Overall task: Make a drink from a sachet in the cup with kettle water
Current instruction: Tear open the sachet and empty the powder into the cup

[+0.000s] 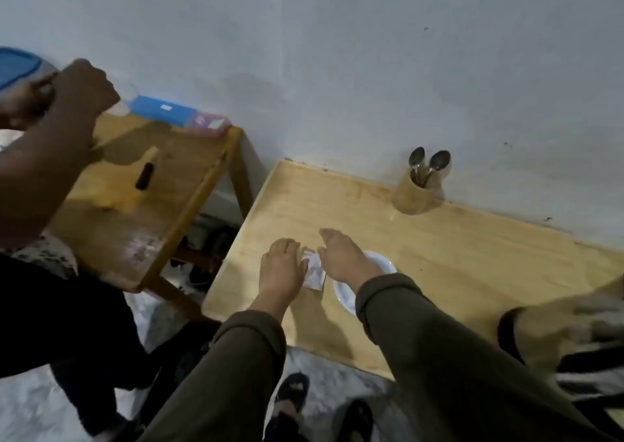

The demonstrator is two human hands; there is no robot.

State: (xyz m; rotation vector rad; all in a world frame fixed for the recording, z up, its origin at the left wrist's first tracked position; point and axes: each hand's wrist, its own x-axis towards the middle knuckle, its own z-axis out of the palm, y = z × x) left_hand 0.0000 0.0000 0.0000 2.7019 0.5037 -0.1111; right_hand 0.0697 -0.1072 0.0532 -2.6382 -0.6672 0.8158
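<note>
A small white sachet [314, 272] hangs over the wooden table [456, 266], pinched at its top between both my hands. My left hand [283, 269] grips its left edge and my right hand [341, 260] grips the right side, fingers pointing toward the wall. Right under my right hand and wrist sits a round white cup [383, 264], seen from above and partly hidden by the hand. No kettle is recognisable in this view.
A wooden holder [417, 198] with two spoons [439, 161] stands by the wall. On a lower side table [175, 188] to the left lie a blue box [162, 110] and a pink box [209, 124]. Another person's hand [84, 86] works there beside a blue-lidded container [17, 66]. Striped cloth [591, 357] lies at the right edge.
</note>
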